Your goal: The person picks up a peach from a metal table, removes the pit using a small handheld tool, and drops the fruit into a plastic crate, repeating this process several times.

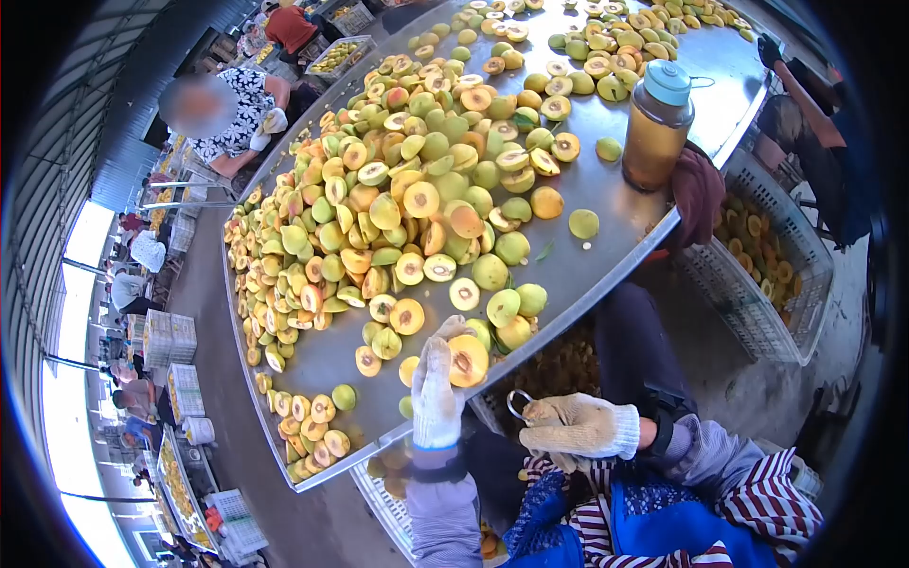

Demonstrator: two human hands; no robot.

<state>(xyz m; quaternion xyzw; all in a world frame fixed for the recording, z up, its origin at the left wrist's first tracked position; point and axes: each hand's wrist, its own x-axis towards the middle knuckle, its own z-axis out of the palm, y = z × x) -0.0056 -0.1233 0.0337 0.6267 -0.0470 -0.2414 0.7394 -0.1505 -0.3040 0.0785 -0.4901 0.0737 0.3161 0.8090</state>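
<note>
My left hand (437, 393), in a pale work glove, is at the metal table's near edge with its fingers closed around a halved peach (469, 361). The cut orange face of that half is turned up. My right hand (579, 426), also gloved, is beside it, off the table edge and over my lap. It grips a metal loop tool (518, 404) whose ring sticks out past the fingers; its handle is hidden in the glove. A big heap of green-yellow peach halves (407, 199) covers the table (559, 251) just beyond my left hand.
A water bottle (660, 128) with a light-blue lid stands at the table's right, by a maroon cloth (696, 194). A crate (805, 327) of peach halves is below right. Another crate (383, 502) sits below the near edge. A person (232, 118) works across the table.
</note>
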